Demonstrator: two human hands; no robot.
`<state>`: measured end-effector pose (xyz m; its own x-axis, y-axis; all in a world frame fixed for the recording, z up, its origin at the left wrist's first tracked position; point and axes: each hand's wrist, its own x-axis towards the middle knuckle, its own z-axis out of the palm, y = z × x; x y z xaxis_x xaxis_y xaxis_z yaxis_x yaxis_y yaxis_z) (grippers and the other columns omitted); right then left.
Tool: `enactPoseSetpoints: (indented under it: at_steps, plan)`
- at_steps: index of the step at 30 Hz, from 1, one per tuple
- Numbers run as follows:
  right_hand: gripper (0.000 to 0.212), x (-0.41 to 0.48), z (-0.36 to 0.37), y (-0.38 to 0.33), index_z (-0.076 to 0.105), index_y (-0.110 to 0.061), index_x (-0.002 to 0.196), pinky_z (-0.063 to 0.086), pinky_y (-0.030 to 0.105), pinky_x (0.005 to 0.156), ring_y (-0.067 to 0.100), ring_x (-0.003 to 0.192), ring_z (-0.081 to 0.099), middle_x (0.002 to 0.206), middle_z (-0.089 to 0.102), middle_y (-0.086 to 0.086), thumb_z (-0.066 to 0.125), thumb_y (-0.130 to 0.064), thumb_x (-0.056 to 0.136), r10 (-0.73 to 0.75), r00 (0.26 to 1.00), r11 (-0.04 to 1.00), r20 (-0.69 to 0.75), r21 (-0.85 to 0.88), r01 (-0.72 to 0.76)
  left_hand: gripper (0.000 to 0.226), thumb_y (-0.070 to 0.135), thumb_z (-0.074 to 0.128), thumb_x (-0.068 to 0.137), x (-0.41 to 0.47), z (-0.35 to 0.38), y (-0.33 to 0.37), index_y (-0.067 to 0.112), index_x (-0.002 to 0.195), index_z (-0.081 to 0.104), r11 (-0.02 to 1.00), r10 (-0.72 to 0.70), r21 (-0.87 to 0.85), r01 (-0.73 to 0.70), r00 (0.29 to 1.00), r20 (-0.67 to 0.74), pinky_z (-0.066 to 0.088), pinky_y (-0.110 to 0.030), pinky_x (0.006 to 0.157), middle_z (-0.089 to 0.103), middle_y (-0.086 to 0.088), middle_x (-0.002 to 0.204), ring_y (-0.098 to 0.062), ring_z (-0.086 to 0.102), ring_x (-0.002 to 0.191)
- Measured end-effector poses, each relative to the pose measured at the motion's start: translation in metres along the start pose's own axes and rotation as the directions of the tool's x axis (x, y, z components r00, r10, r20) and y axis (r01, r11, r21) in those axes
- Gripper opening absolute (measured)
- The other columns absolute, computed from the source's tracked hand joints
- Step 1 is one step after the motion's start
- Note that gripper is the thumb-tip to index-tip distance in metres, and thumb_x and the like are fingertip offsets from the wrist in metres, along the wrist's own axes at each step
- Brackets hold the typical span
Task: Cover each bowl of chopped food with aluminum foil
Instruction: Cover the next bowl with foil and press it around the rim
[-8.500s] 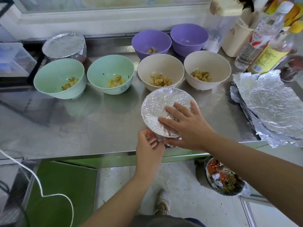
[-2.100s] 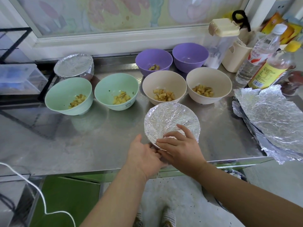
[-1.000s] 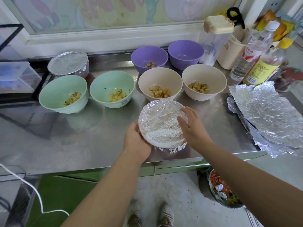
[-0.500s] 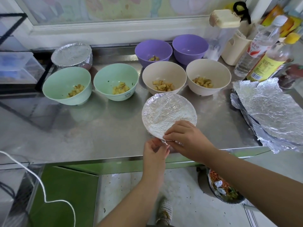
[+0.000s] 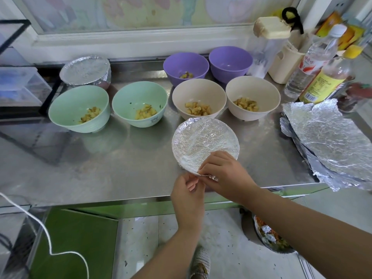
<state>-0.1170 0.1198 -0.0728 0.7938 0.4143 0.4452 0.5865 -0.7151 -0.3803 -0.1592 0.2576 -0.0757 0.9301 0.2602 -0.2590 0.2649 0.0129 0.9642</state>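
on my feed, the front bowl [image 5: 203, 141] stands on the steel counter [image 5: 120, 168], its mouth fully sealed under a crinkled foil cover [image 5: 211, 135]. both hands work at the near rim of the front bowl. the right hand [image 5: 225, 174] enters from the right, forearm slanting up across the counter edge, knuckles up, fingers curled down over the rim. its fingertips pinch the foil edge there. the left hand [image 5: 187, 195] sits just in front of the front bowl, forearm rising from below, fingers curled. it pinches the same foil edge and touches the right hand.

just behind the front bowl stand a beige bowl [image 5: 199, 101] and a second beige bowl [image 5: 252, 97]. behind and to the left are a green bowl [image 5: 140, 103] and a second green bowl [image 5: 79, 108]. all four are uncovered, with chopped food inside. farther behind are two purple bowls [image 5: 186, 66]. far back left sits a covered bowl [image 5: 85, 70]. loose foil sheets [image 5: 330, 135] lie well apart to the right.
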Motion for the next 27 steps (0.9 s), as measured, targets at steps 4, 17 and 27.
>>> enactPoseSetpoints:
  at_steps: [4, 17, 27]
  plan:
    - [0.021, 0.001, -0.002, -0.001, 0.072, -0.014, 0.078, 0.048, 0.037, 0.082, 0.022, 0.081, 0.061, 0.081, 0.066, -0.004, 0.068, -0.029, 0.092, 0.019, 1.000, 1.000, 0.017, 0.018, -0.019, 0.015, 0.000, 0.067, 0.089, 0.001, -0.003, 0.002, 0.014, 0.087, 0.071, 0.996, 0.057, 0.062, -0.058, 0.998, 0.016, 0.052, -0.013, 0.072, 0.073, 0.011, 0.074, 0.000, 0.069, 0.075]
    - [0.023, 0.005, -0.007, -0.004, 0.071, -0.019, 0.077, 0.048, 0.032, 0.083, 0.015, 0.079, 0.056, 0.076, 0.062, -0.010, 0.063, -0.036, 0.091, 0.082, 0.992, 0.995, 0.095, 0.044, -0.086, 0.043, 0.048, 0.082, 0.076, 0.055, -0.040, 0.002, 0.025, 0.079, 0.045, 0.708, 0.230, 0.617, -0.345, 0.938, 0.261, 0.047, -0.030, 0.061, 0.055, 0.009, 0.072, -0.008, 0.054, 0.065]
    - [0.027, 0.012, -0.018, -0.013, 0.077, -0.021, 0.096, 0.050, 0.037, 0.090, 0.018, 0.089, 0.063, 0.093, 0.071, -0.009, 0.068, -0.043, 0.084, 0.095, 0.990, 0.995, 0.100, 0.022, -0.098, 0.017, 0.025, 0.072, 0.090, 0.063, -0.045, 0.005, 0.022, 0.100, 0.059, 0.733, 0.308, 0.566, -0.377, 0.926, 0.219, 0.051, -0.030, 0.077, 0.064, 0.011, 0.097, -0.007, 0.062, 0.084]
